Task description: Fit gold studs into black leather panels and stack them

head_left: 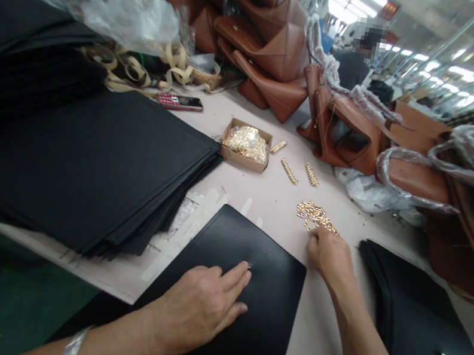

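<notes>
As left hand presses, right hand reaches

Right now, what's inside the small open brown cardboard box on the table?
A heap of gold-coloured metal fittings fills the small brown cardboard box. The heap covers the box floor, so anything beneath is hidden.

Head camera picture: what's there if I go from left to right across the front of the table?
Stack of black sheets → left hand → right hand → pile of black panels.
</notes>
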The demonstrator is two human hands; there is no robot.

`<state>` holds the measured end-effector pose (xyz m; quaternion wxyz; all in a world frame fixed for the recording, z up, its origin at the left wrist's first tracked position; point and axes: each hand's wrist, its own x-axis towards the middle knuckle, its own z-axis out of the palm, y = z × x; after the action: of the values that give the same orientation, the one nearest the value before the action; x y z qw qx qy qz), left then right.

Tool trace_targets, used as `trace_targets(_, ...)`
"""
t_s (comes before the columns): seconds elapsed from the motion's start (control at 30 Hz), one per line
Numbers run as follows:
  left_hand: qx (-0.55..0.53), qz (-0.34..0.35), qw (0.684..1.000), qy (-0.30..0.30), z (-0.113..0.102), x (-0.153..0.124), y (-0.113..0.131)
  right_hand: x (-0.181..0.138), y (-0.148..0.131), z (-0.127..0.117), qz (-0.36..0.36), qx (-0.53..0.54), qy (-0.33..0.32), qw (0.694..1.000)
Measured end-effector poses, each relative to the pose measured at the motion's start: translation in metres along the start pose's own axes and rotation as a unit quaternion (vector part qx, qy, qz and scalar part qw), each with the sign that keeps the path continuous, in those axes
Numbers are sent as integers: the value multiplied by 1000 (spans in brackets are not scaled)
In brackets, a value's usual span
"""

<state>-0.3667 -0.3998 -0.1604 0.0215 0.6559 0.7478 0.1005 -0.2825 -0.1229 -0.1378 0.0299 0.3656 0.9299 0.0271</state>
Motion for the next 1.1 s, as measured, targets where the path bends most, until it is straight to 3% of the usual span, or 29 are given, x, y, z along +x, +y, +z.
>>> trace_targets(0.1, -9, -2, 1000, 11, 0, -1, -1, -25, -14, -1, -40, 163, -35, 985)
trace_targets(0.2, -16, -6, 1000, 17, 0, -2, -1, -57, -40, -1, -80, 365, -105, 922)
trace_targets(0.27, -24, -8, 999, 22, 1, -4, -1, -72, -55, -1, -96, 398, -129, 903)
trace_targets(0.63, -43, 1, 997, 58, 2, -7, -3, -71, -80, -14, -143, 308, -166, 926)
trace_targets(0.8, -41, 3, 998, 55, -2, -6, -4, -62, -87, -21, -128, 273, -198, 933)
trace_targets(0.97, -41, 6, 998, 52, -1, -7, -4, -46, -86, -17, -83, 288, -278, 913)
trace_targets(1.1, -43, 7, 998, 50, 2, -7, -3, -38, -83, -14, -70, 275, -295, 912)
